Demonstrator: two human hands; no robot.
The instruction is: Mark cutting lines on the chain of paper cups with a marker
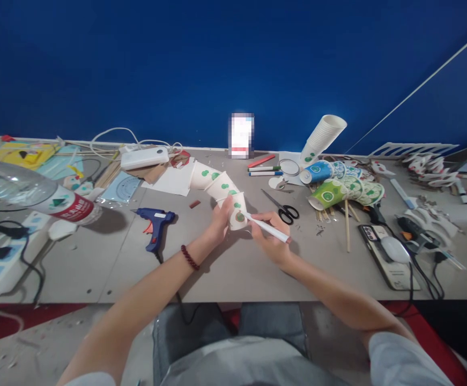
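Note:
A curved chain of white paper cups (222,187) with green printed spots lies on the table in front of me. My left hand (220,221) is closed around its near end and steadies it. In my right hand (271,241) is a white marker pen (270,229), gripped like a pencil. Its tip meets or nearly meets the nearest cup, beside a round brownish-green mark (240,216); exact contact is too small to tell. Black scissors (287,213) lie right of the cups, and a blue glue gun (155,225) rests to the left of my left hand.
A tall stack of paper cups (324,136) leans at the back right, behind blue (317,172) and green cup chains (330,194). A phone (390,257) lies at right. A water bottle (56,195) and power strip (16,252) sit at left. Several markers (265,169) lie at the back.

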